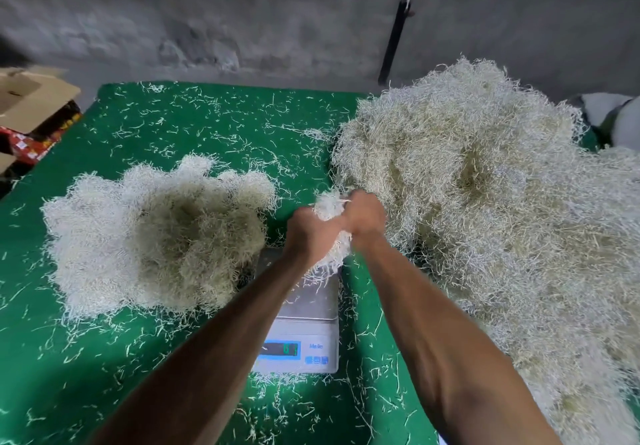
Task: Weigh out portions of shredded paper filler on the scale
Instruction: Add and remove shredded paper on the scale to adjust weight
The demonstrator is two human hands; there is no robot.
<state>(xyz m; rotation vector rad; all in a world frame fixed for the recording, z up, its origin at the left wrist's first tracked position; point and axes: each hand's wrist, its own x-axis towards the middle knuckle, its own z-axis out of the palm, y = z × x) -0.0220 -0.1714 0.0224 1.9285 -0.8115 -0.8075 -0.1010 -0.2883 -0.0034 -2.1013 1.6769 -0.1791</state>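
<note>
head | our left hand (306,233) and right hand (365,217) curl fingers round 1 wad of shredded paper (330,209) above the scale (304,323) | big pile (485,184) right, smaller pile (156,236) left | green table (207,125)

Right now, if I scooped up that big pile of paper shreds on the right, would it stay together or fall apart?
Probably a bit of both. The big pile looks tangled, so a clump would likely hang together, like the handful both hands grip above the scale. Loose strands would likely drop; many already litter the green table. It looks fluffy, so probably light and squashy.
</note>
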